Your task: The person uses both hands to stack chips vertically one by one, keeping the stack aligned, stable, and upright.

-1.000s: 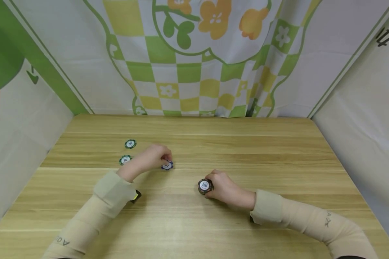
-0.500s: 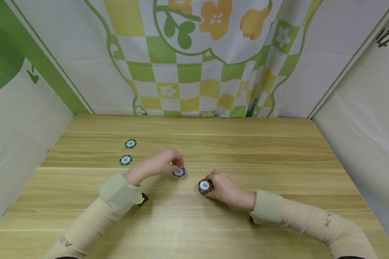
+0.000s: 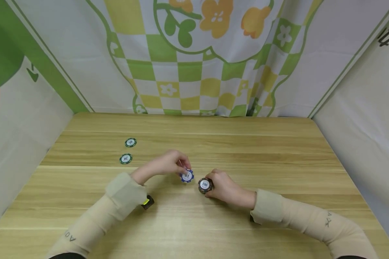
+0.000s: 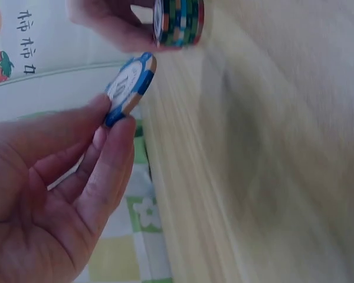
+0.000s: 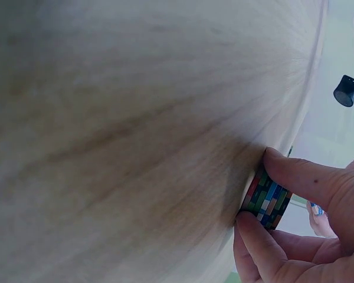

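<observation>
My left hand (image 3: 171, 163) pinches a blue-and-white poker chip (image 3: 187, 176) marked 10 between thumb and fingers. In the left wrist view that chip (image 4: 130, 88) is tilted and held above the table. Just to its right, my right hand (image 3: 225, 189) grips a short stack of poker chips (image 3: 205, 185), thumb on one side and fingers on the other. A black chip marked 100 tops the stack. Seen from the right wrist, the stack (image 5: 265, 200) shows red, green, blue and dark edges and stands on the table.
Two green chips marked 20, a far one (image 3: 130, 142) and a nearer one (image 3: 125, 158), lie flat on the left of the wooden table (image 3: 262, 144). A patterned curtain (image 3: 194, 72) hangs along the back edge, with pale cloth walls on both sides.
My left hand has carried the blue chip rightward and slightly nearer to me, up close to the stack. My right hand and the stack have stayed in place.
</observation>
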`<state>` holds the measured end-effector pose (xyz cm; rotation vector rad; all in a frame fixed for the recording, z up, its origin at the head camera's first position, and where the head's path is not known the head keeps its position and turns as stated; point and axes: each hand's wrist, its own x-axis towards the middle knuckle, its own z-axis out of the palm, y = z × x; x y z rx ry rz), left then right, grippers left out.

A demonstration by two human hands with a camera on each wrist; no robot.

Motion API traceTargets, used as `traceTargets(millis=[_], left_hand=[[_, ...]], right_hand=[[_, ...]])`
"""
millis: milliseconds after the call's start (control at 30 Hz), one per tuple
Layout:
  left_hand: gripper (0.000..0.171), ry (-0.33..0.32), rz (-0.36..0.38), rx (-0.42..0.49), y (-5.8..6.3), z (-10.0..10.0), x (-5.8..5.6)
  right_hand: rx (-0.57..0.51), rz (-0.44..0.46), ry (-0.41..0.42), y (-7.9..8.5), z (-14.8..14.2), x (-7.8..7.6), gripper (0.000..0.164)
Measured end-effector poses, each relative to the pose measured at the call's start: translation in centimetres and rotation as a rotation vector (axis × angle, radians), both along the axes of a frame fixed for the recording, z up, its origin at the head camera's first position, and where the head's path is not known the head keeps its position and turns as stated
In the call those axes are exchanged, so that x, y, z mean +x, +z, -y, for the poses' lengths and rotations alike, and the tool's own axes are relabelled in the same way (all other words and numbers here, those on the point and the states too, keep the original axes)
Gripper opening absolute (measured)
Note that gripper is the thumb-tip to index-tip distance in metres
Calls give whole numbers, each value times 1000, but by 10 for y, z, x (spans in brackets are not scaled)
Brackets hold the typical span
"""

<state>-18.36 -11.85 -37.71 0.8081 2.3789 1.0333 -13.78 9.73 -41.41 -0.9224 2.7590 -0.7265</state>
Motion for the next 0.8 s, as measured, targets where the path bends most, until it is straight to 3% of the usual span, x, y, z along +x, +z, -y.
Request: traceTargets(millis=[433,800], left_hand=[[16,271,285,210,-14,-18,4],[20,318,371,270,-23,-28,10]], right_hand=[[2,-18,16,-1,-1,-1,39],[3,-1,0,1,0,0,38]])
